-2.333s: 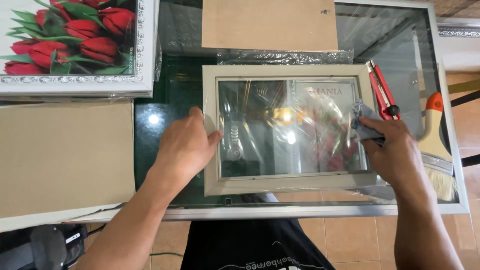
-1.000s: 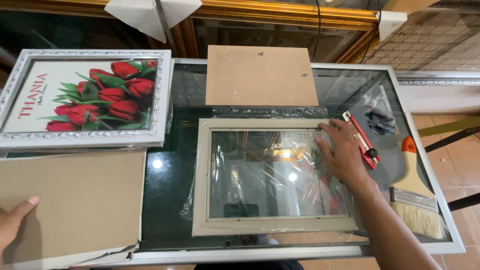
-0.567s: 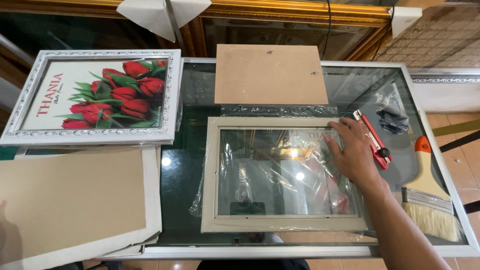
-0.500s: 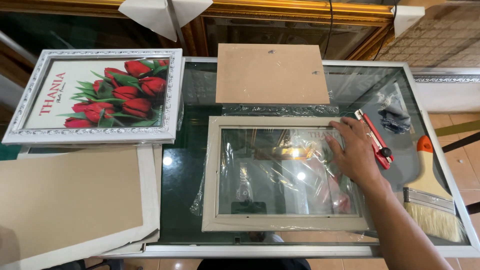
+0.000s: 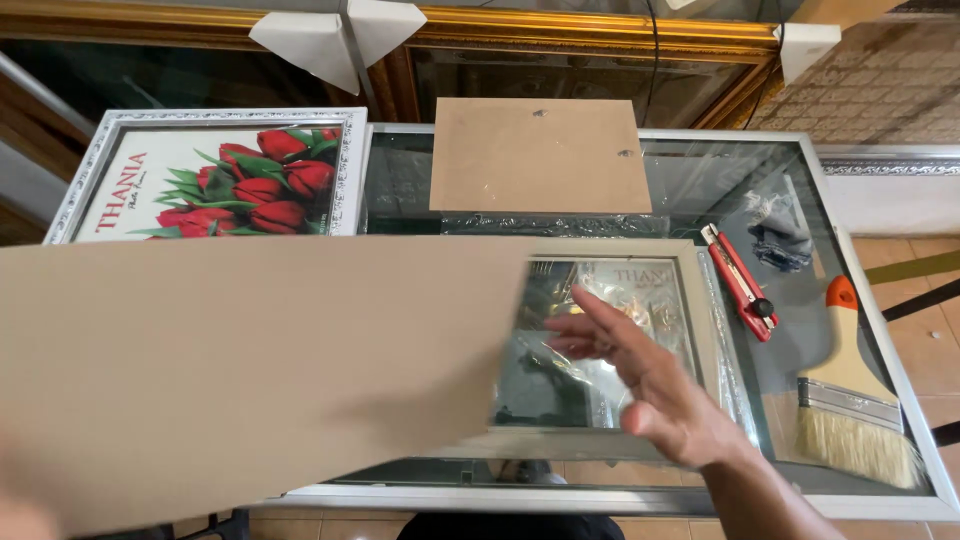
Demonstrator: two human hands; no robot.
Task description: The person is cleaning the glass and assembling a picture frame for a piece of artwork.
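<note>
A large brown backing board (image 5: 260,380) hangs tilted over the left half of the glass table and covers the left part of a pale picture frame (image 5: 705,310). Only a blurred bit of my left hand (image 5: 18,512) shows at the bottom left corner, under the board it holds. My right hand (image 5: 650,385) hovers with its fingers spread above the frame's plastic-covered glass (image 5: 620,300), close to the board's right edge, and holds nothing.
A framed picture of red tulips (image 5: 220,180) lies at the back left. A smaller brown board (image 5: 540,155) lies at the back centre. A red utility knife (image 5: 740,282), a dark cloth (image 5: 775,245) and a wide paintbrush (image 5: 850,400) lie right of the frame, near the table's metal rim (image 5: 905,390).
The large brown board has risen from the left of the table and swung right over the frame. My right hand has left the frame's right side and moved toward the board.
</note>
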